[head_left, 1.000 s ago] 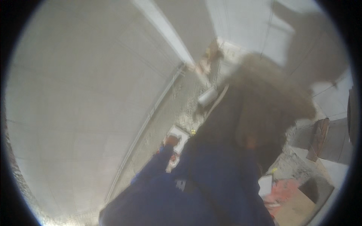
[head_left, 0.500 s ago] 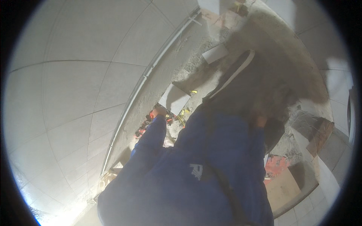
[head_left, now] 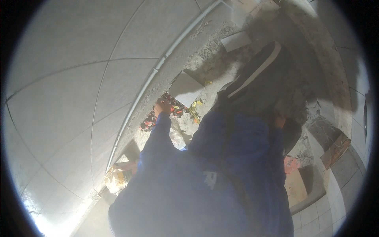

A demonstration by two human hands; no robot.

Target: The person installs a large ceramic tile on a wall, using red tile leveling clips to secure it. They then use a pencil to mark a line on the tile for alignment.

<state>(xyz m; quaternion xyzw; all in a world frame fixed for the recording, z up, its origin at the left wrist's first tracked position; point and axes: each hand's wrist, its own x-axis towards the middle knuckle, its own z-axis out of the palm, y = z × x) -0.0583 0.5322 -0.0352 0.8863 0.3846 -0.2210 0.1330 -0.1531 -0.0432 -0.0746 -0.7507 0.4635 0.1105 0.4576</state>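
Observation:
My left hand [head_left: 162,107] reaches down to a pile of small red and black plastic pieces [head_left: 148,123] on the dusty floor. Its fingers are curled in at the pile's upper end; whatever they grip is too small to make out. Just beyond that hand lies a square grey-white tile [head_left: 186,89]. Yellow pieces [head_left: 195,110] are scattered by the tile's near edge. My right hand [head_left: 279,120] is low against the dark trousers with a white stripe [head_left: 256,71], in shadow, and its fingers are hidden.
A white pipe [head_left: 154,71] runs along the foot of the large-tiled wall [head_left: 71,98] on the left. Another pale tile [head_left: 235,41] lies farther ahead. Clear plastic [head_left: 177,139] sits near my left forearm. At right are a brown board [head_left: 335,151] and a red patch [head_left: 291,164].
My left hand has drawn slightly back from the tile's corner and sits among the red and black pieces. The whole view has shifted, uncovering more of the pile and the clear plastic.

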